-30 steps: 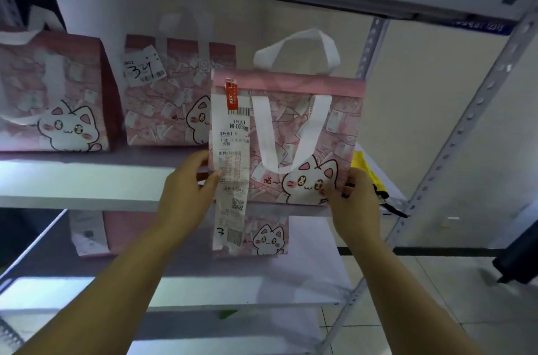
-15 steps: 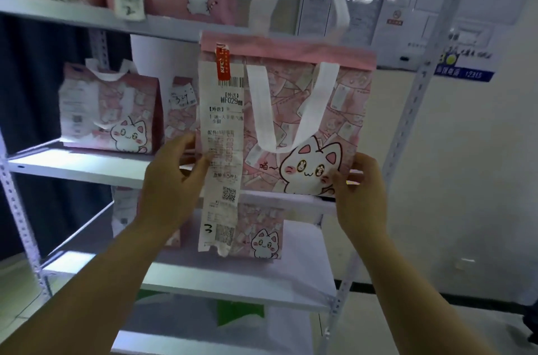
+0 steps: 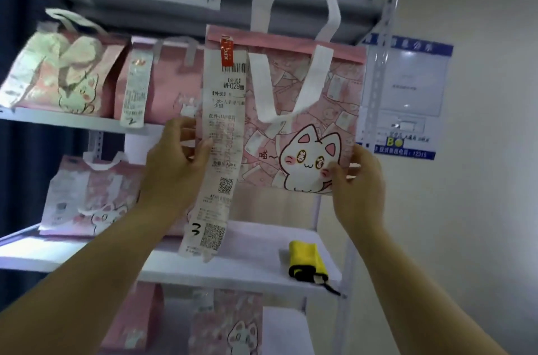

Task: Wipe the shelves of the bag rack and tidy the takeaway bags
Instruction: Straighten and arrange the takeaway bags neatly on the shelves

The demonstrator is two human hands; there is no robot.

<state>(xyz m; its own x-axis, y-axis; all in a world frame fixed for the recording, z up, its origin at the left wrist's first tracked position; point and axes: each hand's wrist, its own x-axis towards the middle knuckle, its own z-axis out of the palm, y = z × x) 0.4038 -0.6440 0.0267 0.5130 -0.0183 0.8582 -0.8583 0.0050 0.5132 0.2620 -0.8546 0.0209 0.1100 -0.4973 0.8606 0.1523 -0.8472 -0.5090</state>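
Pink cat bag (image 3: 305, 110) is in the air, upright, front panel toward the camera, in front of the right end of the upper shelf (image 3: 72, 121). It touches no shelf. A long receipt (image 3: 221, 151) is fixed at its top left corner and hangs well below the base.

Step in hand, by my reading: setting this bag back on the rack in line with the others.
- Hold the base level and land it flat, not on 1 corner.
- Put it just beside the 2nd bag (image 3: 163, 86) on the upper shelf, cat face outward. The spot behind the held bag is hidden, so it is probably free but needs checking first.
- Let the receipt fall down the front; do not trap it under the base.
- Leave the white handles standing.

Left hand (image 3: 174, 168): fingers curled round the bag's lower left edge, thumb pressed on the receipt, pinning the paper against the bag.
Right hand (image 3: 361, 185): pinches the lower right corner, thumb on the front by the cat print, fingers behind and out of sight.

Yellow cloth (image 3: 305, 261) lies folded at the right end of the middle shelf (image 3: 233, 264), well apart from both hands. More pink bags stand on the upper, middle and bottom levels.
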